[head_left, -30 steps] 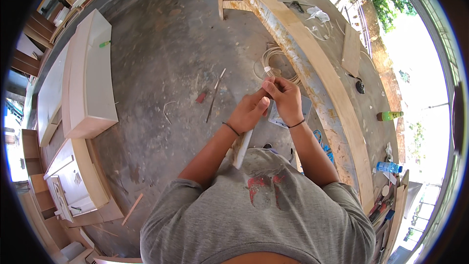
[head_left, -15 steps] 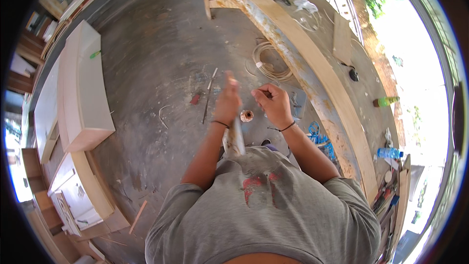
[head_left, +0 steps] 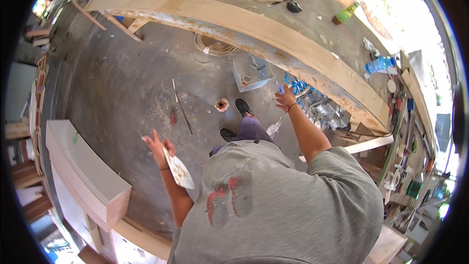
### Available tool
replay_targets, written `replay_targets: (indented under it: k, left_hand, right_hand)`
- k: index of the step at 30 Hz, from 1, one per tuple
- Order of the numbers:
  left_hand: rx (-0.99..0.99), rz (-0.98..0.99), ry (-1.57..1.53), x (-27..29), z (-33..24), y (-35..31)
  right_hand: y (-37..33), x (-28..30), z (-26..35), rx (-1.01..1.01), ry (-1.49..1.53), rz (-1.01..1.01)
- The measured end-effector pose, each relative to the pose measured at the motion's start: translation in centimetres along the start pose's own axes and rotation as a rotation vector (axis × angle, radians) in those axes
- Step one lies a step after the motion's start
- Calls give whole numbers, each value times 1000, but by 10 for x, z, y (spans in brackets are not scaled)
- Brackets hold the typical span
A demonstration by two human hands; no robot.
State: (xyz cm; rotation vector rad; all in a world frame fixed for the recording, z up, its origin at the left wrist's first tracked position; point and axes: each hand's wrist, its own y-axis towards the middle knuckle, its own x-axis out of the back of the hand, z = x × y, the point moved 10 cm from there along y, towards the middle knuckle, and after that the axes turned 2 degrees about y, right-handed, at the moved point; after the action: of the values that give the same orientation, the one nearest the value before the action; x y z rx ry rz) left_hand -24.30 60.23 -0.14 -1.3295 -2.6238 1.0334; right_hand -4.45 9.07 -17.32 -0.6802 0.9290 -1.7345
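My left hand point(head_left: 160, 150), low on the left, is closed on a flat white board point(head_left: 179, 170) smeared with yellow-brown stains. The board hangs tilted beside my wrist, and my index finger stretches away from it. Out to the right, my right hand point(head_left: 285, 99) has its fingers spread in front of the coiled blue hose point(head_left: 295, 82). A small blue item point(head_left: 280, 89) shows at those fingertips; whether they touch it is unclear. Between my hands, on the floor near my shoe, stands a small round brown-rimmed object point(head_left: 222, 104) with a dark middle.
A long pale wooden frame point(head_left: 234, 18) arcs across the far side. Before it lie a grey-blue bin point(head_left: 251, 84) and a coiled cable point(head_left: 215, 48). A thin dark strip point(head_left: 183, 112) and a red scrap point(head_left: 173, 117) lie left of centre. A white cabinet piece point(head_left: 88, 166) stands left.
My hands have moved apart from in front of my chest, the left going left with the board, the right going right with its fingers opening. My view has swung rightward.
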Motion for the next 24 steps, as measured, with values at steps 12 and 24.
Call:
replay_targets:
  k: [12, 24]
  left_hand:
    - [193, -237, 313, 25, -30, -16]
    - [97, 47, 305, -116, -46, 31]
  right_hand:
    - [-33, 164, -59, 291, -310, 219]
    - [16, 169, -158, -33, 833, -15]
